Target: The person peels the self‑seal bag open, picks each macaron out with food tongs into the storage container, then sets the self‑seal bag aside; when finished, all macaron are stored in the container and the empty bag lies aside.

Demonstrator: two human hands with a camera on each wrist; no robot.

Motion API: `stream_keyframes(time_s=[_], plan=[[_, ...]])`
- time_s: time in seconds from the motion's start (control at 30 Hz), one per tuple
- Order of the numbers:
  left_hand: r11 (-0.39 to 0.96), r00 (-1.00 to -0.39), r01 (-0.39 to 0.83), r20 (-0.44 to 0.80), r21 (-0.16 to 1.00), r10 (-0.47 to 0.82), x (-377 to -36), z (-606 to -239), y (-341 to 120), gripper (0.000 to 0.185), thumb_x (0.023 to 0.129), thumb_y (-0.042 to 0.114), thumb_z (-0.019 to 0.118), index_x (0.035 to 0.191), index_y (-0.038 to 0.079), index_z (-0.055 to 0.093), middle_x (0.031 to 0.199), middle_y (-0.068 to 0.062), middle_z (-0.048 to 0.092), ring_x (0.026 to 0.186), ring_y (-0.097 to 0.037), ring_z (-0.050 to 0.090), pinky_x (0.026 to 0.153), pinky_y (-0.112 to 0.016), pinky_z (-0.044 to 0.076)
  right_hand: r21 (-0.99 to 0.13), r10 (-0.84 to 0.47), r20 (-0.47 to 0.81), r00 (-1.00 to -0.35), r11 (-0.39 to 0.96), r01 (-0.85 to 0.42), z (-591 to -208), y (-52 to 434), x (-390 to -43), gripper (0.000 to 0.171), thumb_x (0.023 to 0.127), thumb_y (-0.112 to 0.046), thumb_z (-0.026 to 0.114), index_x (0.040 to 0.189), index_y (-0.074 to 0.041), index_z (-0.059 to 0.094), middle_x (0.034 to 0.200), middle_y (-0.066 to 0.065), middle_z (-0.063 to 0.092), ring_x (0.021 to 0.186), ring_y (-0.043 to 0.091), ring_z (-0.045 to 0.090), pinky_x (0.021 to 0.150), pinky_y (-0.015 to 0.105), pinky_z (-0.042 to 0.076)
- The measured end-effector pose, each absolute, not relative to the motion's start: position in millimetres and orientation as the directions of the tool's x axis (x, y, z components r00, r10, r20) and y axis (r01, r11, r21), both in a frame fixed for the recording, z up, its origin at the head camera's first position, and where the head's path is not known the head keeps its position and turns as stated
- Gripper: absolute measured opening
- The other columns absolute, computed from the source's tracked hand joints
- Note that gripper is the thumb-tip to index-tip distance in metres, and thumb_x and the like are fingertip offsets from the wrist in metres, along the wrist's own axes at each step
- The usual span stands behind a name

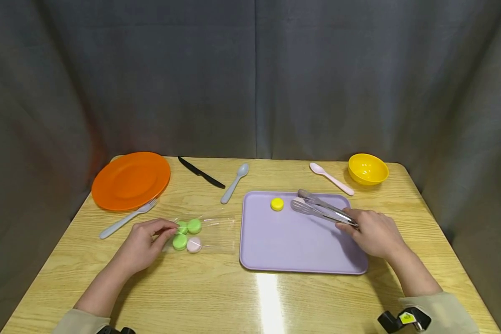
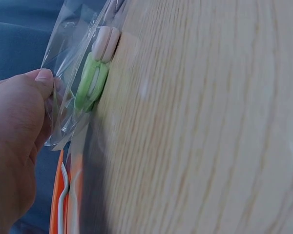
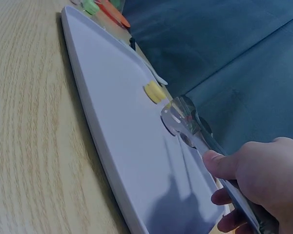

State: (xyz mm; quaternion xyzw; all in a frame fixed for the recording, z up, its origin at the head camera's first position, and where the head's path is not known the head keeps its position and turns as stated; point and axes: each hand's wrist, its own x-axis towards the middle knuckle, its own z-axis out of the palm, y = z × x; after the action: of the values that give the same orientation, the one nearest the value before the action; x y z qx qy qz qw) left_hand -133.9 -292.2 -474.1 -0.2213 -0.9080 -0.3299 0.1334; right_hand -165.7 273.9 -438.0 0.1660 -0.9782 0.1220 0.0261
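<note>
My left hand (image 1: 148,239) pinches the edge of a clear plastic bag (image 1: 219,234) lying on the table. Inside it are three green macarons (image 1: 180,241) and a pale pink macaron (image 1: 194,245). In my right hand (image 1: 377,232) is a pair of metal tongs (image 1: 327,214), held over the right part of a lilac tray (image 1: 271,260). Between the tong heads another pale pink macaron (image 1: 299,201) shows; I cannot tell whether they grip it. A yellow macaron (image 1: 277,204) sits on the tray, left of the tong heads.
An orange plate (image 1: 131,181) lies at the back left, a grey fork (image 1: 127,219) beside it. Along the back are a black knife (image 1: 201,172), a grey spoon (image 1: 235,183), a pink spoon (image 1: 331,178) and a yellow bowl (image 1: 368,170). A dark curtain (image 1: 250,83) hangs behind the table.
</note>
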Motion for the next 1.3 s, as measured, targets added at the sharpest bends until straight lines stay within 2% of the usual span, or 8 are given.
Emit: stream_keyframes(time_s=[0.03, 0.23, 0.53, 0.7, 0.83, 1.07, 1.17, 1.3], plan=[[0.686, -0.867, 0.489, 0.387, 0.539, 0.313, -133.4, -474.0, -292.2, 0.015, 0.099, 0.002, 0.074, 0.108, 0.013, 0.08, 0.108, 0.006, 0.077, 0.1, -0.015, 0.073, 0.08, -0.038, 0.063, -0.237, -0.315, 0.085, -0.945, 0.915, -0.326, -437.9, 273.9, -165.5, 0.029, 0.099, -0.038, 0.076, 0.111, -0.013, 0.073, 0.071, -0.002, 0.055, 0.069, 0.025, 0.054, 0.056, 0.044, 0.04], [0.682, -0.868, 0.488, 0.385, 0.544, 0.314, -132.5, -474.2, -291.8, 0.015, 0.099, 0.002, 0.075, 0.108, 0.013, 0.08, 0.108, 0.005, 0.077, 0.1, -0.014, 0.073, 0.08, -0.038, 0.063, -0.256, -0.314, 0.106, -0.943, 0.908, -0.331, -434.1, 270.5, -162.3, 0.043, 0.099, -0.042, 0.075, 0.126, -0.008, 0.072, 0.078, -0.003, 0.061, 0.073, 0.026, 0.059, 0.059, 0.049, 0.045], [0.678, -0.869, 0.487, 0.387, 0.551, 0.309, -130.8, -476.1, -292.9, 0.015, 0.1, 0.002, 0.073, 0.109, 0.011, 0.08, 0.108, 0.004, 0.077, 0.101, -0.015, 0.073, 0.081, -0.038, 0.063, -0.293, -0.398, 0.234, -0.887, 0.841, -0.455, -429.7, 241.0, -152.4, 0.019, 0.093, -0.035, 0.083, 0.102, -0.021, 0.074, 0.067, -0.015, 0.052, 0.061, 0.012, 0.048, 0.055, 0.036, 0.038], [0.675, -0.876, 0.474, 0.378, 0.565, 0.298, -129.5, -476.0, -292.6, 0.015, 0.101, 0.001, 0.072, 0.11, 0.01, 0.079, 0.108, 0.003, 0.077, 0.103, -0.018, 0.073, 0.084, -0.039, 0.063, -0.318, -0.448, 0.256, -0.856, 0.798, -0.512, -432.4, 218.9, -148.6, 0.014, 0.093, -0.033, 0.084, 0.104, -0.025, 0.079, 0.065, -0.018, 0.05, 0.062, 0.009, 0.048, 0.055, 0.034, 0.037], [0.673, -0.88, 0.467, 0.372, 0.573, 0.295, -128.1, -474.7, -291.9, 0.014, 0.101, 0.002, 0.071, 0.111, 0.009, 0.078, 0.109, 0.001, 0.077, 0.104, -0.019, 0.073, 0.084, -0.04, 0.063, -0.336, -0.49, 0.255, -0.833, 0.763, -0.552, -434.4, 201.1, -148.1, 0.013, 0.094, -0.03, 0.083, 0.105, -0.024, 0.082, 0.072, -0.021, 0.059, 0.064, 0.006, 0.049, 0.056, 0.031, 0.039], [0.676, -0.88, 0.468, 0.374, 0.57, 0.294, -126.8, -473.4, -291.8, 0.014, 0.102, 0.003, 0.071, 0.113, 0.008, 0.077, 0.109, 0.0, 0.077, 0.104, -0.018, 0.072, 0.083, -0.041, 0.063, -0.325, -0.555, 0.238, -0.797, 0.728, -0.604, -437.8, 170.4, -152.0, 0.006, 0.095, -0.031, 0.082, 0.1, -0.029, 0.08, 0.07, -0.02, 0.057, 0.063, 0.006, 0.05, 0.055, 0.032, 0.041], [0.675, -0.88, 0.468, 0.374, 0.571, 0.294, -126.6, -473.5, -291.9, 0.014, 0.102, 0.003, 0.071, 0.113, 0.008, 0.077, 0.109, 0.0, 0.077, 0.104, -0.018, 0.072, 0.084, -0.041, 0.063, -0.304, -0.572, 0.229, -0.788, 0.727, -0.616, -438.7, 156.7, -154.0, 0.009, 0.095, -0.035, 0.081, 0.101, -0.028, 0.078, 0.072, -0.019, 0.059, 0.063, 0.007, 0.051, 0.056, 0.035, 0.044], [0.669, -0.884, 0.461, 0.365, 0.583, 0.291, -127.0, -473.6, -291.5, 0.014, 0.102, 0.003, 0.07, 0.114, 0.009, 0.077, 0.11, 0.0, 0.077, 0.105, -0.018, 0.072, 0.085, -0.04, 0.062, -0.281, -0.585, 0.213, -0.782, 0.73, -0.623, -439.2, 138.1, -156.0, 0.02, 0.095, -0.039, 0.08, 0.108, -0.023, 0.081, 0.082, -0.014, 0.07, 0.067, 0.008, 0.058, 0.058, 0.04, 0.05]])
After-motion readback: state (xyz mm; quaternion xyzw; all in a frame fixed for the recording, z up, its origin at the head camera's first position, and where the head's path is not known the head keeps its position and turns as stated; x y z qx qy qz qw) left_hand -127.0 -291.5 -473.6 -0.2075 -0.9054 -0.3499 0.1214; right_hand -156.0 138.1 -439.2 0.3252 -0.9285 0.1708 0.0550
